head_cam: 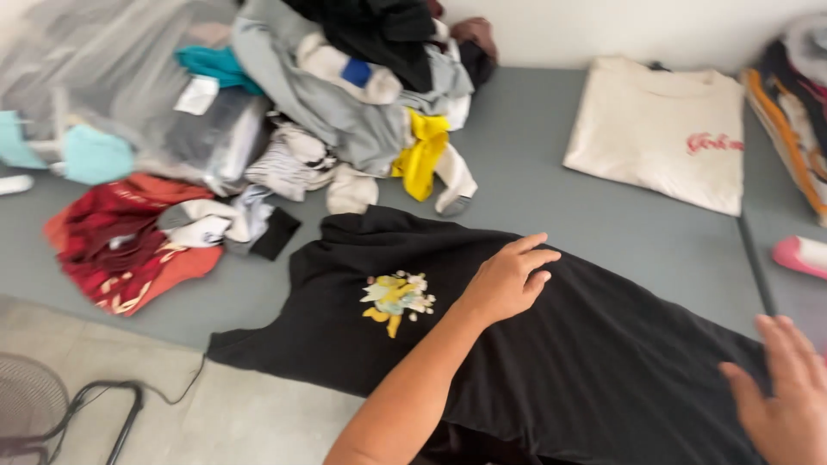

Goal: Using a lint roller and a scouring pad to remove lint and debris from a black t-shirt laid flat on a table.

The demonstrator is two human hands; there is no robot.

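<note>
— Where are your hands right now?

— Both lie open and flat on the black T-shirt (pixel 551 344). Your right hand (pixel 780 405) sits at its lower hem end, fingers spread, gripping nothing. Your left hand (pixel 506 280) presses palm-down just beside the small yellow print (pixel 396 301). The shirt itself is spread across the grey surface (pixel 620 224), one sleeve hanging over the edge toward the floor.

— So which step do you seem to be in?

— I'd judge you're smoothing the shirt flat; no fold shows in it yet.

— What does the next move call for?

— Probably taking hold of a side or sleeve, which means closing your fingers on cloth, since neither hand grips anything now. Keep the fabric taut so the wrinkles between your hands don't get folded in.

— And beyond your hands?

— Past your left hand lies a heap of mixed clothes (pixel 345 95); past your right, well apart, a folded cream shirt (pixel 659 129).
</note>
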